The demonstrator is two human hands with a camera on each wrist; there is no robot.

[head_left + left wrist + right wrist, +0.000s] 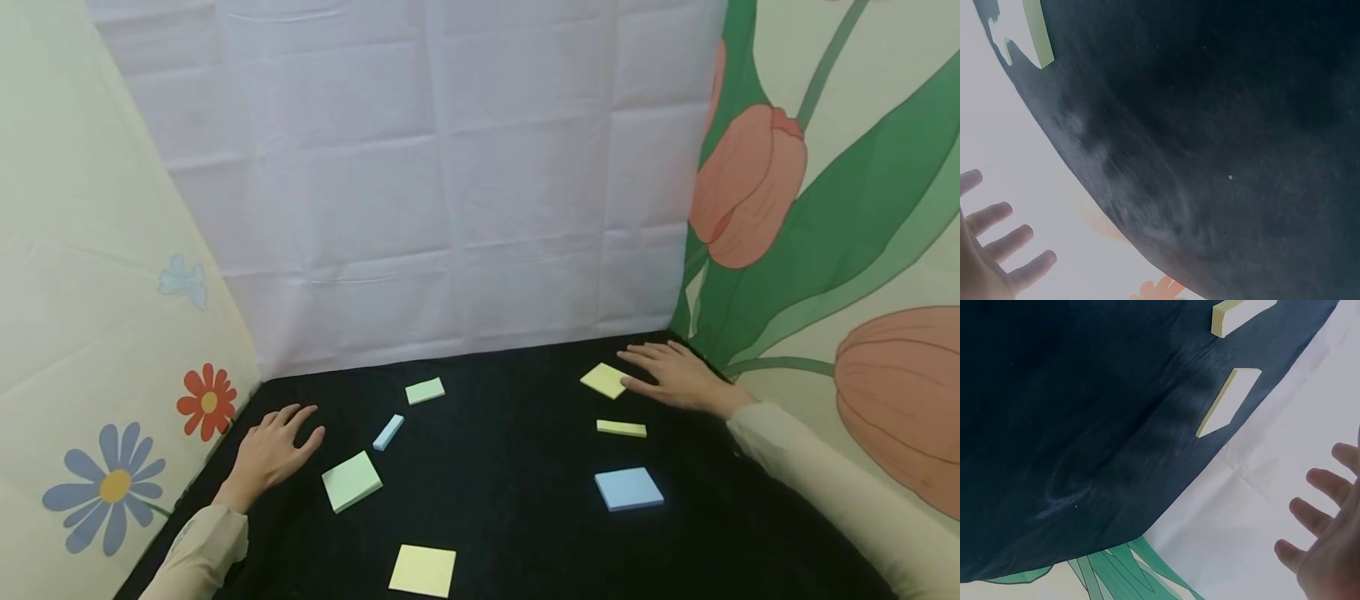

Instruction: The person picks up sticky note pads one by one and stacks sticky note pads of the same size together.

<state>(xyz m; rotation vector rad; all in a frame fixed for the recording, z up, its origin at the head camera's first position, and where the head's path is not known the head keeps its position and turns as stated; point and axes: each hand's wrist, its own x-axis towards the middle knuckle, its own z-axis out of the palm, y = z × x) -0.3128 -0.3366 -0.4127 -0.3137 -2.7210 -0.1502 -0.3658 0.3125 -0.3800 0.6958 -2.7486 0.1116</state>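
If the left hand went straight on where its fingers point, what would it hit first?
Probably the white cloth at the back: the left hand seems aimed left of the small green pad, though depth is unclear.

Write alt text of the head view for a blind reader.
A person's left hand and right hand, both empty, extend over a black surface. Left of centre lie two green pads, a thin blue block and a yellow square; right of centre, a thin yellow block, a blue pad and, near the right hand, a yellow pad.
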